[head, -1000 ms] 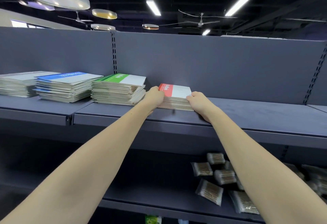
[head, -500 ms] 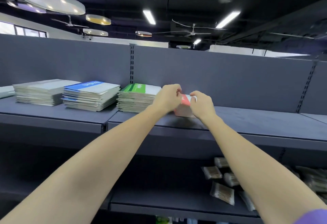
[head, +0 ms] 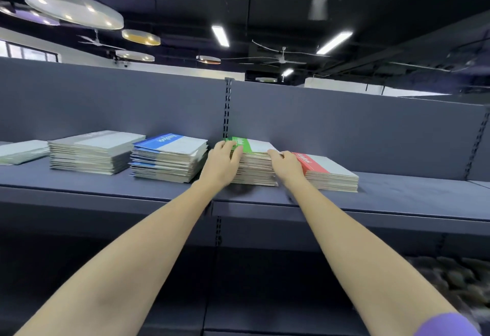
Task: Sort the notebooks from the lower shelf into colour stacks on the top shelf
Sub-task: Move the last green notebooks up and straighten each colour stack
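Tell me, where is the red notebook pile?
In the head view, the red stack sits on the top shelf, rightmost of the piles, just right of the green stack by the right hand.

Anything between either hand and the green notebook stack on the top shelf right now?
Nothing visible. The left hand touches the left edge and top of the green stack, and the right hand touches its right side, in front of the red stack. The blue stack sits apart to the left.
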{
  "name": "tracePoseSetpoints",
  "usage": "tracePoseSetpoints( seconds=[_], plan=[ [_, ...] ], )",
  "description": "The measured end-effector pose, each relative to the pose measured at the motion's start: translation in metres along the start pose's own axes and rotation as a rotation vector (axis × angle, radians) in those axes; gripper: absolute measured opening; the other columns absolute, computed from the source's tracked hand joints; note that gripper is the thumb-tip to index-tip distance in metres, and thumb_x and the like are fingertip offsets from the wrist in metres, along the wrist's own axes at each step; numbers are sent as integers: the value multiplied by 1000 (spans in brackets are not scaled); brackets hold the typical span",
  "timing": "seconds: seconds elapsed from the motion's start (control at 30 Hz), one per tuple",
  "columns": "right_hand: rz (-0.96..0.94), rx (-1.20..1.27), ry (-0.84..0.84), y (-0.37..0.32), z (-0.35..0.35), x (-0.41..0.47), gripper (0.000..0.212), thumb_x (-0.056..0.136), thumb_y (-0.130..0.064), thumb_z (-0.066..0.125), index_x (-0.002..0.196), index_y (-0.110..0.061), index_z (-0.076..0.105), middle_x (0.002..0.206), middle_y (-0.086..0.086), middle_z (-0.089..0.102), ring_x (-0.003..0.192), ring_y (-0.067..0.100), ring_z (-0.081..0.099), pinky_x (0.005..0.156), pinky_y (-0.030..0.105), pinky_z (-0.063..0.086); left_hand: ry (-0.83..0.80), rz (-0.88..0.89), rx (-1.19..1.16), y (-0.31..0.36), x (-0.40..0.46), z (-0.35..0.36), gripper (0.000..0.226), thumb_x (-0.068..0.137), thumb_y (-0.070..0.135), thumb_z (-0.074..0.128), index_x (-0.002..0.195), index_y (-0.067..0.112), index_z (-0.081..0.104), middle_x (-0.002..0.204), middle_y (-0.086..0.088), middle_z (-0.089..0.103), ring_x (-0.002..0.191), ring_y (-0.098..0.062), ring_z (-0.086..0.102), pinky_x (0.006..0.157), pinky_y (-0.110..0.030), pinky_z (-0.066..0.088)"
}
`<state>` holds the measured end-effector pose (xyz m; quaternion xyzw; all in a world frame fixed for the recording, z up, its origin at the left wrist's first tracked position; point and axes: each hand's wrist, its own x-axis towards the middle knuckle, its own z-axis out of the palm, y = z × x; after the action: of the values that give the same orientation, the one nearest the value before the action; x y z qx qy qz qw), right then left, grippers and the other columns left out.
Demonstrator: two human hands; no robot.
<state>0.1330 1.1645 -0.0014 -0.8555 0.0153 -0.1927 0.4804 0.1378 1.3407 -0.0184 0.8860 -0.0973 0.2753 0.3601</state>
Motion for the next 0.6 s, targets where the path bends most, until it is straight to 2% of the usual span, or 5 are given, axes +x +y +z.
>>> tracePoseSetpoints(
  seconds=[0.07,0.2,0.37,0.5,0.6],
  plan=[
    [5,56,80,-1,9,2,35,96,-41,49,109,-11,58,108,5,60,96,26,51,74,32,34,55,30,-103,-3,-2,1,41,105,37,38,130,10,56,135,-9,54,124,-27,49,106,-39,36],
    [-14,131,180,-4,23,-1,31,95,-33,53,111,-6,54,108,6,61,98,25,53,79,33,36,127,-9,-259,-5,-2,-1,28,105,30,41,114,11,60,115,-5,61,108,-25,56,89,-32,39],
    [11,137,112,1,31,8,39,103,-30,42,129,-5,54,132,13,57,111,29,49,84,31,29,122,-71,-297,-3,-2,-3,44,106,30,40,142,5,43,142,-9,49,132,-24,44,100,-25,29],
    [-25,171,70,4,29,10,39,106,-31,33,116,-7,62,117,6,58,104,26,47,85,32,30,67,-124,-349,-2,-2,0,35,106,29,35,125,6,52,115,-6,58,104,-25,52,85,-31,35],
    [-19,212,54,6,28,10,41,106,-32,33,120,-4,61,108,3,54,103,23,47,86,31,31,77,-146,-345,-2,-1,0,32,105,26,34,121,5,51,112,-8,60,96,-26,51,81,-34,36]
  ],
)
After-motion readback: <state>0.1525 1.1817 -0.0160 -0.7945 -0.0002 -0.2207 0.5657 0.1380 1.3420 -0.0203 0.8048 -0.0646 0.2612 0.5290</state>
